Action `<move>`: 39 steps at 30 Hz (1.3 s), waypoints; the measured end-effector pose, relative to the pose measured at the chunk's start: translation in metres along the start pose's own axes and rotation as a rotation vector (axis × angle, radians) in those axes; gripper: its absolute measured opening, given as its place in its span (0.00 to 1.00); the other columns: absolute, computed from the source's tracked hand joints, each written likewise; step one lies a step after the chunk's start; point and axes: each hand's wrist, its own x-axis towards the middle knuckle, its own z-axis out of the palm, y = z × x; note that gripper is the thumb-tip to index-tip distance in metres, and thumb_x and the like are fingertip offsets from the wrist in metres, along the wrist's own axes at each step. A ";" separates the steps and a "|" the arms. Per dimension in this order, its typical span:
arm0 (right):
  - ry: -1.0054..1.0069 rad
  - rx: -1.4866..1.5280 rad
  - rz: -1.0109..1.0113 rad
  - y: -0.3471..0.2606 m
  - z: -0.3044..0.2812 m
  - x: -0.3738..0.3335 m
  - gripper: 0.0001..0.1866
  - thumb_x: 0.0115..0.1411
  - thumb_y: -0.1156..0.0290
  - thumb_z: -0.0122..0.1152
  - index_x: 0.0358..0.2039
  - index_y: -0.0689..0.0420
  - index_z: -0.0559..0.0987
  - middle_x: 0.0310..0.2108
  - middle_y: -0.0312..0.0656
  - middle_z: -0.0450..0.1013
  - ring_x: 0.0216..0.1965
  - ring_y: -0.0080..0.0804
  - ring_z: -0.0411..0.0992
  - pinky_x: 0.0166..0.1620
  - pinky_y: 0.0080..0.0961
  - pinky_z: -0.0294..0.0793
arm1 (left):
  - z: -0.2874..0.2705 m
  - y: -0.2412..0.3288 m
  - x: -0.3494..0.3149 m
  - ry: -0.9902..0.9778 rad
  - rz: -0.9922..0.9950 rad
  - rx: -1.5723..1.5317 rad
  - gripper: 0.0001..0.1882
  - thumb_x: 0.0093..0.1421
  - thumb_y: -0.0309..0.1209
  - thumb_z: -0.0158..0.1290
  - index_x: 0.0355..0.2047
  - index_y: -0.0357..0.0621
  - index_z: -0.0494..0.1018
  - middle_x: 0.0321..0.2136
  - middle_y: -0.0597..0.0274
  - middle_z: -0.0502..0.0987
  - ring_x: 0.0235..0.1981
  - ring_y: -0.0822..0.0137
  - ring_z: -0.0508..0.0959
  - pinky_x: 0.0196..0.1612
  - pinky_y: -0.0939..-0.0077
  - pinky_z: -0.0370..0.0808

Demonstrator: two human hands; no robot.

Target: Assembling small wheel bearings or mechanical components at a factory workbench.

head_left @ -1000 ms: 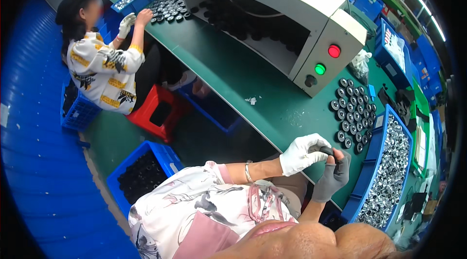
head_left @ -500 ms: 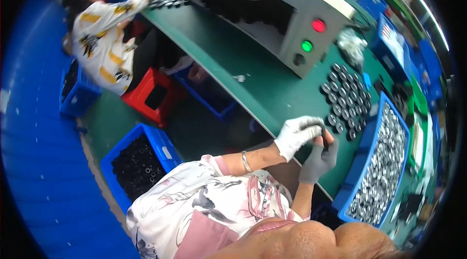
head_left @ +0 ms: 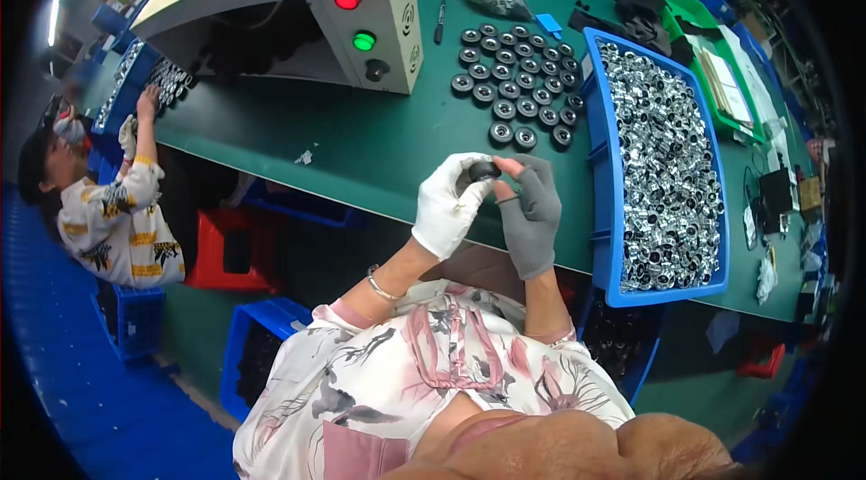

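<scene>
Item: a small round black piece (head_left: 484, 171), held between the two grips, which meet fingertip to fingertip around it. The left grip, a hand in a white fabric glove (head_left: 446, 207), is closed on its left side with bent fingers and thumb. The right grip, a hand in a grey glove with bare thumb and index tips (head_left: 530, 220), pinches its right side. The piece appears against the near part of the green surface (head_left: 379, 160); its clearance cannot be determined.

Pose: the left forearm, wearing a silver bracelet (head_left: 382, 287), slants up and rightward; the right forearm rises more steeply, leaning slightly left.

Surroundings: beyond the grips, black wheels with silver centres (head_left: 516, 83) stand in loose rows, apart from the hands. To their right, a long blue plastic bin (head_left: 603, 209) holds many shiny silver parts (head_left: 663, 173). Left of the wheels sits a cream-coloured machine housing (head_left: 392, 20), its red and green lamps lit. Farther left, a co-worker in a patterned top (head_left: 122, 223) reaches toward another group of parts.
</scene>
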 end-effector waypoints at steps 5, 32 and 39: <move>-0.051 0.069 0.036 0.002 0.000 -0.004 0.12 0.58 0.84 0.63 0.43 0.63 0.82 0.41 0.41 0.74 0.40 0.28 0.73 0.44 0.23 0.73 | -0.005 0.008 -0.010 0.021 -0.073 -0.059 0.13 0.62 0.17 0.61 0.48 0.36 0.77 0.39 0.67 0.81 0.36 0.79 0.77 0.40 0.83 0.76; -0.104 0.232 0.069 -0.024 0.011 -0.056 0.18 0.64 0.86 0.57 0.54 0.63 0.80 0.43 0.38 0.71 0.38 0.21 0.73 0.43 0.19 0.79 | -0.020 0.019 -0.057 -0.075 -0.240 -0.507 0.12 0.70 0.24 0.54 0.52 0.35 0.75 0.44 0.61 0.80 0.42 0.71 0.80 0.44 0.75 0.79; -0.339 0.147 -0.020 -0.013 -0.011 -0.034 0.26 0.58 0.86 0.60 0.59 0.58 0.79 0.44 0.38 0.70 0.42 0.25 0.72 0.48 0.21 0.75 | -0.019 0.026 -0.057 -0.072 -0.202 -0.385 0.13 0.70 0.25 0.55 0.52 0.33 0.75 0.42 0.61 0.81 0.39 0.73 0.80 0.42 0.79 0.79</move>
